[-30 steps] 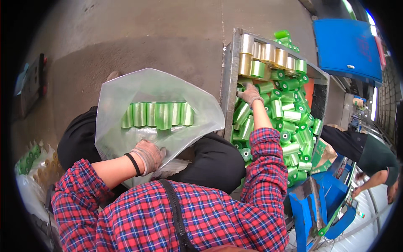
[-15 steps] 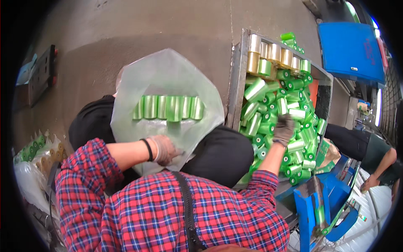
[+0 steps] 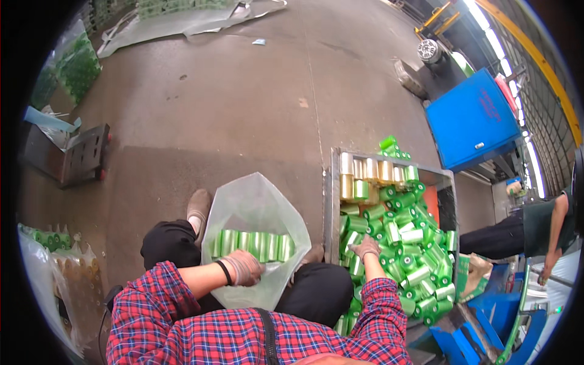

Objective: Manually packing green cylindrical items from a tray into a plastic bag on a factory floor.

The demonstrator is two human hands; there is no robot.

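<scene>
A clear plastic bag point(image 3: 258, 213) is propped across the lap, its mouth gathered in the gloved left hand point(image 3: 243, 267), whose fingers are clenched on the plastic near the bag's lower edge; held this way the bag is kept open and steady. A row of green spools point(image 3: 252, 243) is seen lined up side by side inside it, just above that hand. The gloved right hand point(image 3: 367, 248) is laid on the heap of loose green spools point(image 3: 407, 255) in the metal bin point(image 3: 331, 201) just beside the right knee, so the supply is kept within reach. Its fingers are curled down among the spools; whether one is gripped cannot be told.
</scene>
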